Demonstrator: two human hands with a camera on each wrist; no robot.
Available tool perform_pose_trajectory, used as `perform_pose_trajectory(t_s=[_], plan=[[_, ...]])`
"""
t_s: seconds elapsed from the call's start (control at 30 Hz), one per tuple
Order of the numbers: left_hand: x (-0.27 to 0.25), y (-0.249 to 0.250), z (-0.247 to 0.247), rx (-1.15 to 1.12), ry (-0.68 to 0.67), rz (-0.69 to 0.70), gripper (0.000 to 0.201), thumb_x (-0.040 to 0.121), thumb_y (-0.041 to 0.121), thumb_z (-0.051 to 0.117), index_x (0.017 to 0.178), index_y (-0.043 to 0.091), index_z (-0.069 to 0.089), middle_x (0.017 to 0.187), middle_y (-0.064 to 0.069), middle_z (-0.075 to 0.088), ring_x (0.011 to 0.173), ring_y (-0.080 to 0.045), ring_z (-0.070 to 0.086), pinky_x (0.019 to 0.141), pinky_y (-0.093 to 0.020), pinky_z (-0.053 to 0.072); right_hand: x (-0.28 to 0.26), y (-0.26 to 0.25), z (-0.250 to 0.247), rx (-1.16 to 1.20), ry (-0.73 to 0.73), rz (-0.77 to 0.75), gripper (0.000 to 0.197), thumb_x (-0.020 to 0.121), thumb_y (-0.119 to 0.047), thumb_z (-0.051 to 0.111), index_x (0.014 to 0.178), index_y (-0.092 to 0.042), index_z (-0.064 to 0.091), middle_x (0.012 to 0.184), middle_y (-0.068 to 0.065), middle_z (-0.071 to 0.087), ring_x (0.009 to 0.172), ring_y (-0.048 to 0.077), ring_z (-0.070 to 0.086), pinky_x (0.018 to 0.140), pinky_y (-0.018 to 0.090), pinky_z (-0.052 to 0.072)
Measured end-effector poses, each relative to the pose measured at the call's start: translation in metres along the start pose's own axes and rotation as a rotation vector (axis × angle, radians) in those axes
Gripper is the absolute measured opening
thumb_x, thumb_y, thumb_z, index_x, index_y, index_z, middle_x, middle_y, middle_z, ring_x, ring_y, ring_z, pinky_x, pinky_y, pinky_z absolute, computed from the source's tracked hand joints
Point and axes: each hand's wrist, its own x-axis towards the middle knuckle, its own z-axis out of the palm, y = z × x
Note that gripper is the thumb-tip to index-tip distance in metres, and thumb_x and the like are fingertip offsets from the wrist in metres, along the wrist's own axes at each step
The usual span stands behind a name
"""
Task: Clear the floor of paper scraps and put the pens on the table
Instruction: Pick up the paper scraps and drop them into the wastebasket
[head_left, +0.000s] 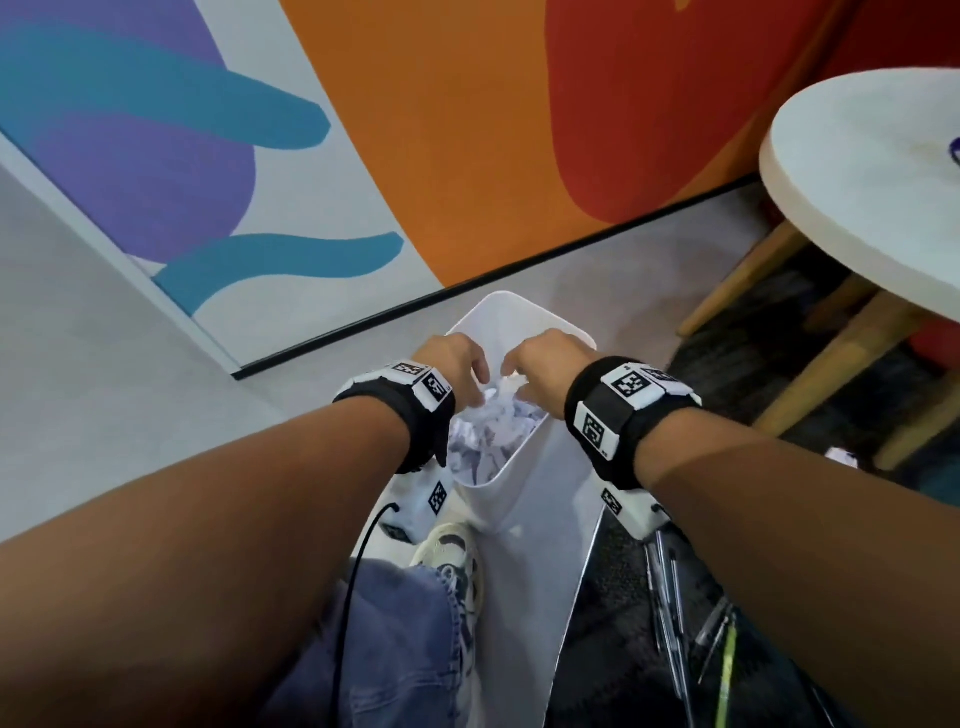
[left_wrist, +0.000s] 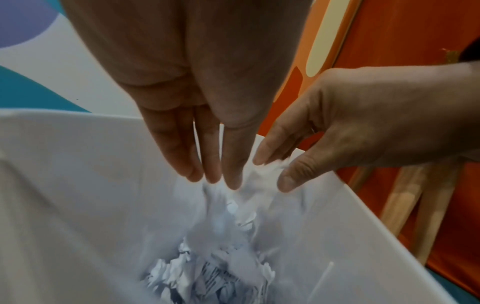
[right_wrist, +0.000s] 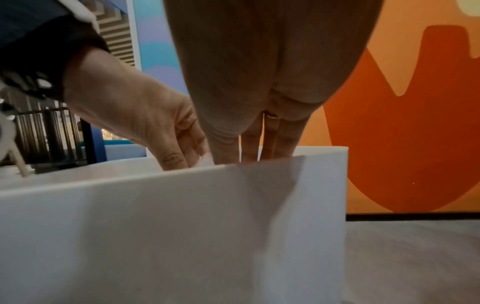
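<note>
Hovering hands (head_left: 457, 364) above bin (head_left: 519, 312)

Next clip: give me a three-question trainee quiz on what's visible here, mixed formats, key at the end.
1. True or false: both hands are over the white bin.
2. Where are the pens? A) on the round table B) on the dark floor by the right forearm C) in the bin
3. What already lies in the bottom of the bin?

Key: 1 true: left hand and right hand are above it. 2 B. 3 crumpled paper scraps.
</note>
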Motion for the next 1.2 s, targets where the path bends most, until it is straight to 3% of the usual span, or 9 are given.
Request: perform_pose_trajectory(t_s=[0.1, 0.2, 0.37, 0.43, 0.5, 0.73, 0.83, 1.07, 1.2], plan=[[0.002, 0.001, 0.0, 0.031, -0.019, -0.009, 0.029, 0.079, 0.013, 0.076, 0.106, 0.021, 0.068, 0.107, 0.001, 0.066, 0.096, -0.019, 0.064, 0.074, -0.024, 0.046, -0.003, 0.006, 0.0, 0.029, 0.008, 0.013, 0.04, 0.091, -0.023, 0.062, 0.13, -0.024, 0.058, 0.124, 0.003, 0.062, 0.115, 0.023, 0.056, 0.091, 0.029, 0.043], [-0.002, 0.016, -0.008, 0.044, 0.053, 0.062, 0.027, 0.083, 0.007, 0.066, 0.106, 0.021, 0.066, 0.108, 0.0, 0.067, 0.098, -0.019, 0.064, 0.073, -0.024, 0.045, -0.01, 0.019, -0.001, 0.117, 0.071, 0.064, 0.041, 0.087, -0.033, 0.065, 0.128, -0.029, 0.059, 0.122, 0.001, 0.063, 0.112, 0.023, 0.058, 0.093, 0.031, 0.045], [-0.022, 0.087, -0.011, -0.031, 0.231, 0.288, 0.027, 0.085, 0.006, 0.053, 0.102, 0.024, 0.065, 0.105, 0.004, 0.067, 0.095, -0.016, 0.062, 0.08, -0.027, 0.05, -0.057, 0.058, 0.004, 0.487, 0.448, 0.209, 0.024, 0.091, -0.038, 0.058, 0.112, -0.03, 0.064, 0.102, -0.007, 0.068, 0.096, 0.017, 0.062, 0.086, 0.035, 0.052], [-0.03, 0.123, 0.003, -0.063, 0.228, 0.369, 0.026, 0.086, 0.008, 0.053, 0.103, 0.023, 0.066, 0.106, 0.003, 0.068, 0.098, -0.017, 0.062, 0.085, -0.029, 0.051, -0.085, 0.082, 0.016, 0.564, 0.575, 0.293, 0.019, 0.091, -0.034, 0.056, 0.107, -0.028, 0.065, 0.094, -0.006, 0.069, 0.09, 0.018, 0.063, 0.081, 0.037, 0.053], [-0.035, 0.155, 0.028, -0.077, 0.176, 0.432, 0.023, 0.086, 0.011, 0.055, 0.1, 0.024, 0.068, 0.104, 0.002, 0.069, 0.097, -0.019, 0.063, 0.085, -0.032, 0.052, -0.115, 0.11, 0.038, 0.611, 0.604, 0.392, 0.018, 0.091, -0.029, 0.057, 0.106, -0.025, 0.065, 0.092, -0.002, 0.07, 0.089, 0.022, 0.064, 0.081, 0.038, 0.053], [-0.031, 0.232, 0.149, 0.053, -0.19, 0.538, 0.022, 0.086, 0.011, 0.052, 0.093, 0.028, 0.064, 0.102, 0.002, 0.067, 0.096, -0.021, 0.062, 0.077, -0.027, 0.048, -0.219, 0.206, 0.158, 0.744, 0.335, 0.841, 0.011, 0.089, -0.026, 0.057, 0.095, -0.028, 0.066, 0.094, 0.003, 0.072, 0.092, 0.023, 0.066, 0.081, 0.025, 0.049], [-0.022, 0.25, 0.201, 0.086, -0.3, 0.512, 0.023, 0.084, 0.012, 0.051, 0.084, 0.034, 0.06, 0.102, 0.001, 0.068, 0.095, -0.022, 0.063, 0.082, -0.029, 0.051, -0.255, 0.236, 0.207, 0.776, 0.205, 1.01, 0.017, 0.091, -0.024, 0.053, 0.098, -0.025, 0.068, 0.105, 0.008, 0.071, 0.102, 0.031, 0.063, 0.088, 0.032, 0.051], [0.009, 0.255, 0.303, 0.152, -0.497, 0.439, 0.024, 0.081, 0.007, 0.046, 0.076, 0.027, 0.059, 0.093, -0.002, 0.068, 0.088, -0.027, 0.064, 0.08, -0.037, 0.054, -0.291, 0.274, 0.304, 0.833, -0.007, 1.197, 0.018, 0.092, -0.021, 0.058, 0.106, -0.017, 0.068, 0.114, 0.012, 0.068, 0.106, 0.032, 0.061, 0.088, 0.033, 0.049], [0.018, 0.254, 0.34, 0.278, -0.549, 0.447, 0.003, 0.089, 0.026, 0.057, 0.087, 0.028, 0.056, 0.088, 0.0, 0.066, 0.082, -0.023, 0.063, 0.076, -0.036, 0.054, -0.288, 0.277, 0.331, 0.884, -0.062, 1.235, 0.027, 0.085, -0.029, 0.069, 0.111, -0.021, 0.065, 0.114, 0.009, 0.067, 0.107, 0.029, 0.061, 0.09, 0.034, 0.052]])
